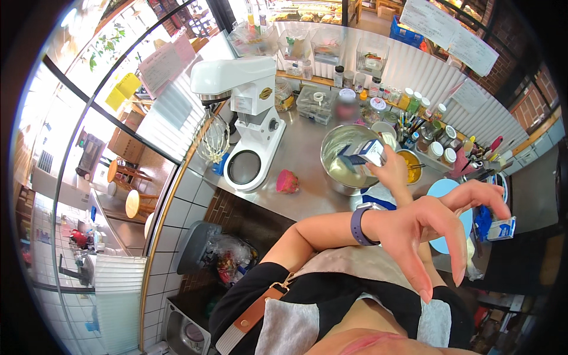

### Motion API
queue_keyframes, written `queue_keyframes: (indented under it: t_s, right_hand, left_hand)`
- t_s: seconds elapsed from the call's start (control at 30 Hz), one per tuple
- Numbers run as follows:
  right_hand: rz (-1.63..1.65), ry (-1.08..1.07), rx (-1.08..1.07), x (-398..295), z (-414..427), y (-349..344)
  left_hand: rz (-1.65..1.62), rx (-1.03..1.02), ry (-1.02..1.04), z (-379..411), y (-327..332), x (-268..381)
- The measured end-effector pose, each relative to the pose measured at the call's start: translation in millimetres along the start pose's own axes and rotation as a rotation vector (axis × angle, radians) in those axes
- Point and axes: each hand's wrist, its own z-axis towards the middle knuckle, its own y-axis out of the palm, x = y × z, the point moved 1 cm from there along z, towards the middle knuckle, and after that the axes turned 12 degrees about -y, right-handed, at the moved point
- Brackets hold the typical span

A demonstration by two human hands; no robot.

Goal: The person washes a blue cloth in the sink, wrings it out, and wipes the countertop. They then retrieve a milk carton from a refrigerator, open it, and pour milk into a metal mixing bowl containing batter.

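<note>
My right hand [392,171] grips a blue-and-white carton [366,153], tilted over a steel mixing bowl [328,166] with pale, creamy contents. Across the front of my body reaches my left hand [426,235], wearing a watch with a purple strap [358,227]. Its fingers are spread and hold nothing. Below its outstretched fingertips, at the right, is a small blue-and-white packet [501,229]; contact cannot be told. Beneath the left hand shows a light-blue round item [448,191], partly hidden. A bowl of orange-yellow contents [410,164] with a utensil stands right of the steel bowl.
Left on the steel counter is a white stand mixer [250,124] with a coated whisk [213,137]. A dragon fruit piece [287,182] lies before it. Jars [437,148], a clear organizer box [315,104] and brushes line the back. A bin [199,248] stands below the counter.
</note>
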Motion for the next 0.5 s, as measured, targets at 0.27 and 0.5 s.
queue_keyframes:
  t_s: [0.27,0.5]
  right_hand:
    - [0.094,-0.033,0.078,-5.5,-6.3,0.9]
    - [0.084,-0.088,0.117,14.0,-18.8,2.5]
  left_hand:
    - [-0.088,0.039,0.027,4.7,-0.7,-2.2]
    - [0.03,-0.079,-0.014,0.8,-3.1,-5.3]
